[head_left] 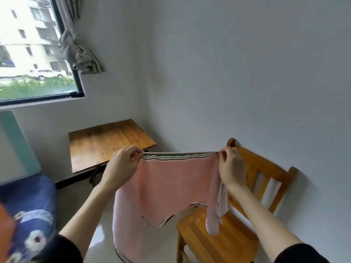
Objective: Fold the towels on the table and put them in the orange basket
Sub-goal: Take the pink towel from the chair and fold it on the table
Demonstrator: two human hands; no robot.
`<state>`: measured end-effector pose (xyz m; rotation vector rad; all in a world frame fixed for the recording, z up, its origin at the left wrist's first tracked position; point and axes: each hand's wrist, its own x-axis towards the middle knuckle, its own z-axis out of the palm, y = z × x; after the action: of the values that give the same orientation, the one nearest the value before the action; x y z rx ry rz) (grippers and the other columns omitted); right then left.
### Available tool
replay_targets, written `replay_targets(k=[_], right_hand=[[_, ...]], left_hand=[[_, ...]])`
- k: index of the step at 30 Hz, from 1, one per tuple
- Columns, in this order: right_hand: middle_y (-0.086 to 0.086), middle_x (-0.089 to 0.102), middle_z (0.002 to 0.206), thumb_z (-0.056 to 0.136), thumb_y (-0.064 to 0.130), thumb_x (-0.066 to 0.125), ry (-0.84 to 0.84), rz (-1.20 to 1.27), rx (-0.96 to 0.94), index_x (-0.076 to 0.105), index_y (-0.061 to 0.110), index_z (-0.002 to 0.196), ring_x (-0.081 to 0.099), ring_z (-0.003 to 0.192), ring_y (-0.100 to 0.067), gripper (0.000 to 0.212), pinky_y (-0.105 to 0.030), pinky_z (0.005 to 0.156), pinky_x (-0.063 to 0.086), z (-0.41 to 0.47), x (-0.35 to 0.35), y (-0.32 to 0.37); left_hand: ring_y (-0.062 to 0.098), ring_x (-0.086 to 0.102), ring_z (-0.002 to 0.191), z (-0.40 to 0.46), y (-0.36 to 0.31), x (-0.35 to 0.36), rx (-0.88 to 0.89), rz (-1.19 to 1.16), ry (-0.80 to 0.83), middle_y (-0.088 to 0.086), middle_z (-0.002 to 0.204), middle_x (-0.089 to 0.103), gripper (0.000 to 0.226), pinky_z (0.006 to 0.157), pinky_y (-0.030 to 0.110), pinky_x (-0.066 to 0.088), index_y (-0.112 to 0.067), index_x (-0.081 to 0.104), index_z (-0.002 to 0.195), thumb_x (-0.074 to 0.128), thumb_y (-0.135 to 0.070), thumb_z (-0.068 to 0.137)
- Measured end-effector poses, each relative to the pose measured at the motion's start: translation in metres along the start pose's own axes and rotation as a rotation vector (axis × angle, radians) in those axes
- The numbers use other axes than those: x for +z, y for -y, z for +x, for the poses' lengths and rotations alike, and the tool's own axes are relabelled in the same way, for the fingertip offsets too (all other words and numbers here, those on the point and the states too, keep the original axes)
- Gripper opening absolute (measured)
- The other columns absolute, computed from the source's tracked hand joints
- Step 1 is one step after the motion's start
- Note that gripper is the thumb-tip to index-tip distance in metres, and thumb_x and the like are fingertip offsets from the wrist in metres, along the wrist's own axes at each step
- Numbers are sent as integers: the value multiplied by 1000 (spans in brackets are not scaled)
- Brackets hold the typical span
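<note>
1. Your left hand [124, 161] pinches the pink towel [167, 188] at its left top corner; your right hand [230, 166] pinches the right top corner.
2. Towel is in the air between your hands, above the wooden chair [228, 238]; it touches no surface.
3. Striped top edge is pulled taut, nearly level, running left to right; the rest hangs down towards you, lower edge sagging unevenly.
4. Wooden table [106, 143] stands behind, against the wall; an orange edge [5, 230] shows at far left, blurred.

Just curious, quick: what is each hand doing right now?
Left hand: fingers pinch the pink towel at its top corner.
Right hand: pinches the other top corner.
</note>
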<state>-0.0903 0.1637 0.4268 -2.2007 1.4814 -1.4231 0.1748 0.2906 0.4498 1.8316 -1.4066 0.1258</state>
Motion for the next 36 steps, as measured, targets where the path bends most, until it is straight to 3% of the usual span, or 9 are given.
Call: replay_targets(k=[2,8,12,16,19,23,28,33,36], right_hand=[[-12,64,96,95,13,49,64,65,9,60,3,98,61,86,-29,15,-25,66,34,11,31,15],[-9,64,89,97,20,46,231,259,25,53,8,92,57,78,-26,15,-31,66,41,44,117,61],[-1,55,75,94,26,53,284,251,-31,46,15,79,46,69,-21,20,-30,62,32,68,172,77],[1,52,67,90,33,60,364,225,-74,47,14,74,45,64,-21,29,-29,59,31,93,234,92],[-7,58,72,91,25,59,466,211,-82,49,10,74,53,70,-29,24,-29,60,33,112,288,104],[-14,62,91,92,11,50,602,128,-89,58,5,85,55,85,-30,12,-29,68,37,139,356,118],[-14,59,98,90,5,50,653,121,-164,64,3,91,51,82,-21,15,-25,73,37,177,423,123],[-9,60,85,86,10,61,621,152,-112,65,6,80,49,74,-18,9,-23,67,34,215,491,123],[-4,59,72,86,24,66,598,173,-35,59,12,69,50,68,-20,22,-24,62,33,241,538,120]], left_hand=[[-1,50,64,0,24,-12,-71,40,-24,-18,75,52,5,58,15,33,-21,67,85,63,-23,88],[15,50,69,11,85,-40,-222,157,-65,-3,83,58,7,69,23,33,-11,70,89,64,-12,87],[16,51,70,29,126,-46,-287,188,-140,-1,82,60,5,65,16,29,-7,71,86,67,-9,84],[18,51,68,49,181,-44,-371,211,-185,2,78,61,8,68,24,34,-7,69,81,70,-15,82],[18,51,70,71,227,-41,-414,216,-170,2,76,62,11,67,27,36,-7,67,79,71,-17,82],[17,49,74,109,285,-36,-466,229,-90,6,84,62,4,67,19,30,-5,69,85,65,-6,84],[18,50,77,144,341,-22,-544,241,-38,2,85,56,10,71,20,32,-3,69,90,62,1,85],[19,53,72,191,388,-10,-603,256,-82,3,78,60,6,69,25,36,-5,69,81,71,-11,81],[20,55,72,227,415,2,-633,267,-122,1,74,60,14,68,29,40,-9,67,79,72,-22,81]])
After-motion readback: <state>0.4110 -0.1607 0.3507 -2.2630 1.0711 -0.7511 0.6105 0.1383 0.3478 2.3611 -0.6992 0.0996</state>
